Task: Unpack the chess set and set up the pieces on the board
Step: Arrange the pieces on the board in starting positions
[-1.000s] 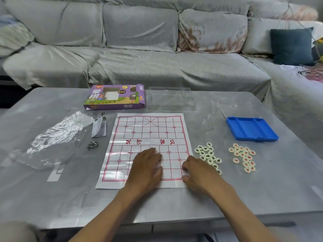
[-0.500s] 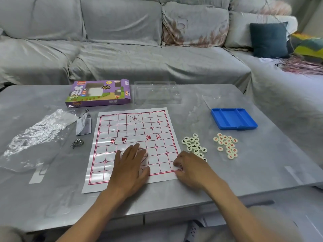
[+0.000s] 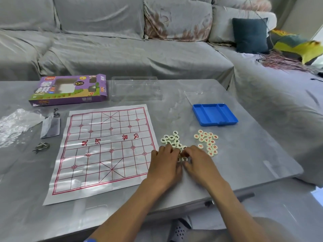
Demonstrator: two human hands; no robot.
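The chess board (image 3: 104, 151), a white sheet with a red grid, lies flat on the grey table (image 3: 244, 154) with no pieces on it. To its right sits a pile of round white pieces with dark characters (image 3: 172, 139), and further right a pile with red characters (image 3: 208, 142). My left hand (image 3: 166, 165) and my right hand (image 3: 199, 163) meet over the near end of the dark pile, fingers bent down onto the pieces. Two pieces show in the gap between the hands. Whether either hand pinches one is hidden.
A purple game box (image 3: 68, 89) and a clear plastic insert (image 3: 134, 88) stand behind the board. A blue tray (image 3: 214, 114) lies behind the piles. Left of the board are a plastic bag (image 3: 15, 124), a paper tag (image 3: 50, 127) and a metal ring (image 3: 41, 146). A grey sofa runs behind the table.
Both hands left the near part of the board and moved right to the dark-character pile. The camera view swung right and closer.
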